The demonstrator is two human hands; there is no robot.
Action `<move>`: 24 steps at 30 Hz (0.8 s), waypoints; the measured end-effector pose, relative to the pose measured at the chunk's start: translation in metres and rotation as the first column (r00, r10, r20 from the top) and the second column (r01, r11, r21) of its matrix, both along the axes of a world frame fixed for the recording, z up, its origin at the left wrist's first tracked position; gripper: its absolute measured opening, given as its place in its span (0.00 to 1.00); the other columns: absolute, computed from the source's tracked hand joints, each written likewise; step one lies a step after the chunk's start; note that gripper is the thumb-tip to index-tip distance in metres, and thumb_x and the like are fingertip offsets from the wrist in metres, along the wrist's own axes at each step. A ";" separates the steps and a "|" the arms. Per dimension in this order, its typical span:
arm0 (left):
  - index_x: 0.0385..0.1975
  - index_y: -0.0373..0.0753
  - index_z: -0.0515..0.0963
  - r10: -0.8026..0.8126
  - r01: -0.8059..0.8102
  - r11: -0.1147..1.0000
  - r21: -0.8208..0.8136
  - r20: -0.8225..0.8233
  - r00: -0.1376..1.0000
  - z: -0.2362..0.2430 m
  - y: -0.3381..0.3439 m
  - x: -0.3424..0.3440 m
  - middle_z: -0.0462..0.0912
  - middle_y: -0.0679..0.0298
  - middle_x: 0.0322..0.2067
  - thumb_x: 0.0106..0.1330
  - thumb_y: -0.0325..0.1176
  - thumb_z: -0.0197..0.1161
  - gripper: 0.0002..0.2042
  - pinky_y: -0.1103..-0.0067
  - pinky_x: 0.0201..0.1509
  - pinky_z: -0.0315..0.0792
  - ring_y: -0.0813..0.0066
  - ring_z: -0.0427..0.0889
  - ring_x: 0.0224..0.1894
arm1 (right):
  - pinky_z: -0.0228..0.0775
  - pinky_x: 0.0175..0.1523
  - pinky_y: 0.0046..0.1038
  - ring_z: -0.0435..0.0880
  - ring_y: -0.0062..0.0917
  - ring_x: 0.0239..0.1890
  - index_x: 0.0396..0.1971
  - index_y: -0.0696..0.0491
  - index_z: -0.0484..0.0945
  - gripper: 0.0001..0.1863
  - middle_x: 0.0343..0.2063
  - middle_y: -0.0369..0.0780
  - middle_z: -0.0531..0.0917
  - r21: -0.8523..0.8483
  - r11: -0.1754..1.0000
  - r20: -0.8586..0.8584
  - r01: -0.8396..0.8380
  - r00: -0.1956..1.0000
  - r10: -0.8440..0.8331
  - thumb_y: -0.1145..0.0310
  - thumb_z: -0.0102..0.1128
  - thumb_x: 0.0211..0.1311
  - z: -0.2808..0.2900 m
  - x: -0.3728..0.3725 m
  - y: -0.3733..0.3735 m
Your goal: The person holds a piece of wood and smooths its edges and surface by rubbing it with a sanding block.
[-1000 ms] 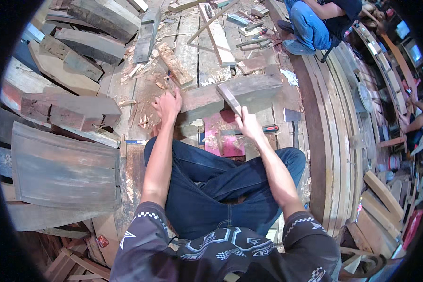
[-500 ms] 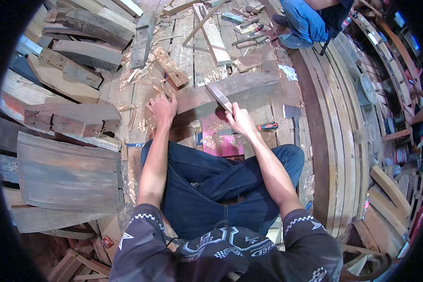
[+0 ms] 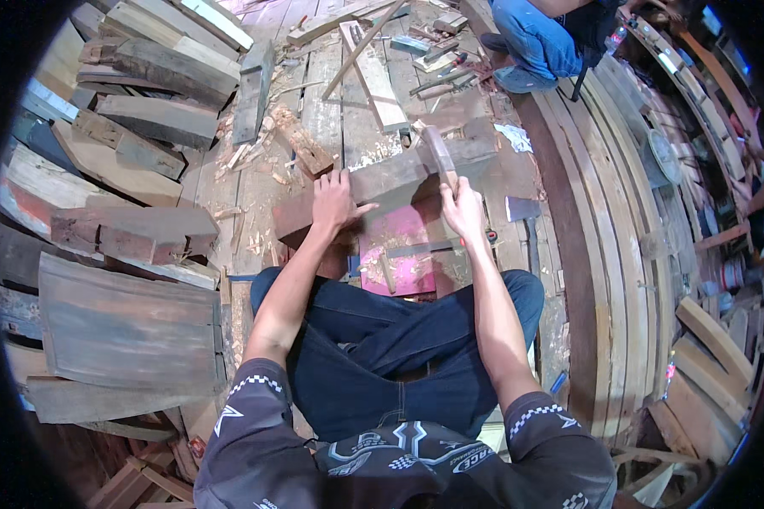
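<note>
A thick dark timber beam (image 3: 390, 181) lies crosswise on the plank floor in front of my crossed legs. My left hand (image 3: 334, 204) rests on its left part, fingers laid over the top and thumb spread to the right. My right hand (image 3: 463, 210) is closed around the handle of a long, flat, blade-like tool (image 3: 437, 151). That tool stands raised at a slant over the beam's right part; whether it touches the wood I cannot tell. A pink sheet (image 3: 396, 270) lies on the near side of the beam, with wood chips and a thin metal strip on it.
Curved timbers (image 3: 157, 119) crowd the left side, with a wide weathered board (image 3: 132, 314) nearer me. Long stacked planks (image 3: 598, 229) run along the right. A chipped wood block (image 3: 301, 144) and hand tools lie beyond the beam. A person in blue jeans (image 3: 526, 47) sits far right.
My left hand has shifted right along the beam from its left end. My right hand has moved right, swinging the tool more upright and away to the right.
</note>
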State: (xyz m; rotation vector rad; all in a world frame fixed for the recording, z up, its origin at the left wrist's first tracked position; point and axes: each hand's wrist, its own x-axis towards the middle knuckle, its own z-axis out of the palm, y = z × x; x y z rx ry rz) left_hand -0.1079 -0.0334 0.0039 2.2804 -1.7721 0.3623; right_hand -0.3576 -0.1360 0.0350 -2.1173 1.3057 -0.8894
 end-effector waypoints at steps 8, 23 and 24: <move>0.49 0.28 0.72 -0.049 0.049 0.998 -0.027 -0.004 0.999 -0.009 -0.004 0.005 0.76 0.51 0.42 0.41 0.72 0.64 0.49 0.67 0.50 0.67 0.58 0.74 0.45 | 0.67 0.33 0.49 0.79 0.55 0.29 0.33 0.59 0.68 0.17 0.21 0.56 0.78 0.093 0.995 -0.013 -0.023 1.000 0.025 0.58 0.53 0.66 0.001 -0.013 0.006; 0.52 0.29 0.70 -0.095 0.094 0.995 -0.012 -0.088 0.992 0.002 0.035 0.049 0.76 0.47 0.44 0.40 0.66 0.71 0.47 0.64 0.52 0.69 0.50 0.75 0.47 | 0.70 0.35 0.51 0.80 0.56 0.30 0.35 0.62 0.67 0.16 0.22 0.59 0.79 0.203 0.948 -0.084 -0.246 0.960 0.268 0.61 0.51 0.66 0.002 -0.004 0.015; 0.52 0.29 0.70 -0.082 0.083 0.996 0.020 -0.066 0.994 0.007 0.038 0.043 0.75 0.47 0.45 0.47 0.66 0.66 0.44 0.63 0.54 0.68 0.49 0.75 0.48 | 0.70 0.35 0.51 0.80 0.56 0.30 0.35 0.63 0.65 0.16 0.22 0.59 0.79 0.190 0.950 -0.090 -0.248 0.959 0.268 0.62 0.51 0.66 -0.001 -0.001 0.019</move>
